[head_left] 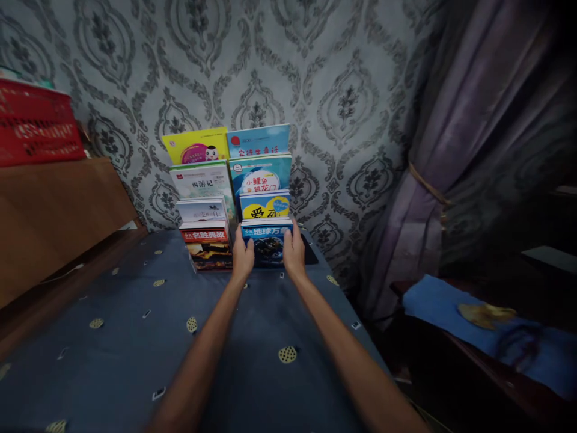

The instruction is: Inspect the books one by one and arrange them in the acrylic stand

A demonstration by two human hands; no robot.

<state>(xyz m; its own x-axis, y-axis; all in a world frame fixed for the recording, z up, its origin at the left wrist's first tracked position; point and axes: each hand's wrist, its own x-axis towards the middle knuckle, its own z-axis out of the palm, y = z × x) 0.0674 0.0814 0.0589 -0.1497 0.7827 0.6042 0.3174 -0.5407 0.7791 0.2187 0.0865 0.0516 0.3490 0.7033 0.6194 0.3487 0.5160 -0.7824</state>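
At the front right of a stepped stand of books, a dark blue book (269,248) stands upright between my hands. My left hand (243,252) grips its left edge, thumb on the cover. On its right edge my right hand (294,251) does the same. Behind it rise a yellow and blue book (264,205), a teal book (261,174) and a light blue book (258,139). In the left column are a red and black book (208,249), a pale grey-blue book (202,210), a pale green book (201,182) and a yellow book (195,144).
The stand rests on a dark blue patterned cloth (121,355) against a wallpapered wall (347,108). On the left, a red basket (40,123) sits on a brown wooden box (67,210). A tied curtain (406,222) hangs at right, near a blue cloth (442,300).
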